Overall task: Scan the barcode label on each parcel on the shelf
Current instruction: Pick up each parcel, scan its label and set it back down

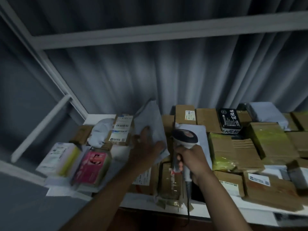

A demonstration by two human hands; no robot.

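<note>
Head view: most label print is blurred; a barcode shows on the brown cardboard box with white labels (121, 130), and white characters mark a black packet (230, 121). Left hand (148, 144) grips a tilted pale grey plastic mailer (150, 120); right hand (193, 161) wraps a white handheld barcode scanner (185, 137). Parcels crowd the white shelf (100, 117) before a grey pleated curtain (166, 72).

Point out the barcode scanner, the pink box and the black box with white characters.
barcode scanner (185, 136): head view, on its dark rounded head.
pink box (92, 165): head view, middle of its pink top face.
black box (230, 120): head view, centre of its printed top.
</note>
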